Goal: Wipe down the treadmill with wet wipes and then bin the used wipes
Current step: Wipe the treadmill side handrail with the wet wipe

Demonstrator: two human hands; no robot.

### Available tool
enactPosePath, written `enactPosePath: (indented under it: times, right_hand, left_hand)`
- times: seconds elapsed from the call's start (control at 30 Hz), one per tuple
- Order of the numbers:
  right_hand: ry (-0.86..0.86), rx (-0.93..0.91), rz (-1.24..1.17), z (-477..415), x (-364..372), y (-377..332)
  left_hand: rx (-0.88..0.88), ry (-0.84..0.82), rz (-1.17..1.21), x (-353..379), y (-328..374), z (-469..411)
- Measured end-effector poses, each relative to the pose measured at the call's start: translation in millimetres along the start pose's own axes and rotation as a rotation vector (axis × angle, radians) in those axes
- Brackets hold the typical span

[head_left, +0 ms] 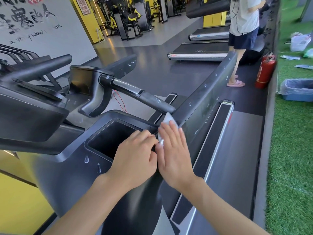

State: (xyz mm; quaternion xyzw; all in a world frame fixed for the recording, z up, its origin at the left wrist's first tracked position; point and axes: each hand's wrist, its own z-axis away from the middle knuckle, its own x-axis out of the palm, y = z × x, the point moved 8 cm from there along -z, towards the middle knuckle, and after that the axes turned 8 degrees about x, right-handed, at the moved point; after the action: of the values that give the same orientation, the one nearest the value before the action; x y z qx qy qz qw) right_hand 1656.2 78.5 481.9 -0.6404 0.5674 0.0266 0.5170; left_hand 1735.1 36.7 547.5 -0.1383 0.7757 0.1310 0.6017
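**Watch the wipe: it could slide out from under your palm**

On the treadmill, the long side rail slopes away from you and carries scattered droplets, so a hard push could make your hand skid along it. The lined bin sits well apart on the green turf, so a dropped wipe means a walk. The open tray lies just beside your hands and could swallow the wipe. Your right hand lies flat, fingers straight, pressing the wet wipe against the near end of the rail. Your left hand is curled at the tray's edge beside it. I cannot tell whether it pinches the wipe's corner or holds nothing, so the wipe may bunch under your palm.
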Motion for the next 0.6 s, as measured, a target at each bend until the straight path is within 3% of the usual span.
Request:
enactPosePath:
  times: [0.1, 0.23, 0.4, 0.53, 0.6]
  right_hand:
    - [-0.044, -0.127, 0.114, -1, -3, 11]
    - [0.035, 0.120, -0.022, -18, -7, 31]
    - [-0.045, -0.124, 0.072, 9, -1, 15]
    - [0.025, 0.159, -0.072, -18, -8, 39]
    - [-0.013, 0.097, -0.106, 4, 2, 17]
  left_hand:
    - [0.011, 0.016, 0.009, -2, -1, 0]
    - [0.037, 0.020, 0.001, -3, 1, -2]
    - [0.009, -0.008, 0.008, -5, -6, -18]
    - [0.045, -0.048, 0.025, -5, 0, -32]
    - [0.062, -0.065, 0.072, -3, 7, -42]
